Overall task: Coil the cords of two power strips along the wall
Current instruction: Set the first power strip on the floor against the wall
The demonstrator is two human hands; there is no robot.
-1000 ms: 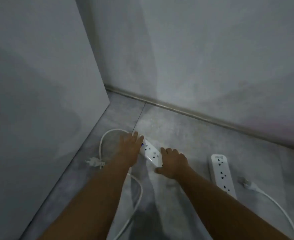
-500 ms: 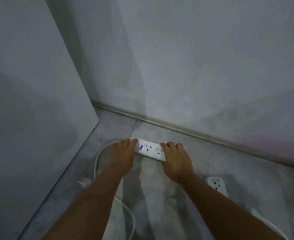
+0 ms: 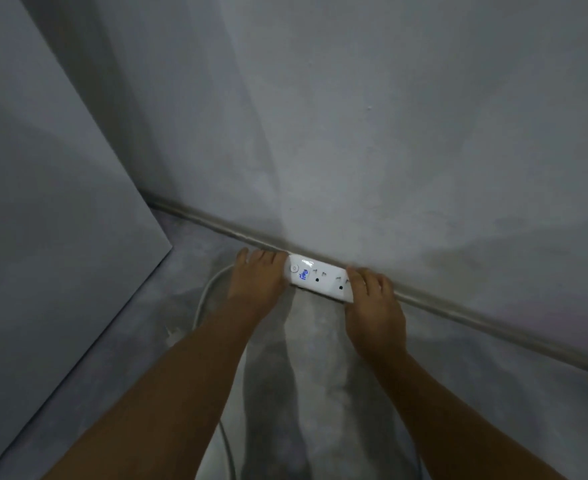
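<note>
One power strip [image 3: 320,277], one cord [image 3: 206,295], two hands [image 3: 258,279].

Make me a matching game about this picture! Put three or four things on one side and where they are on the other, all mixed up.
Things:
1. left hand
2. right hand
3. power strip
4. cord

Places:
A. lying along the bottom of the wall
B. curving on the floor beside the left arm
C. on the strip's button end
D. on the strip's other end

Pairs: 1-C, 2-D, 3-A, 4-B
</note>
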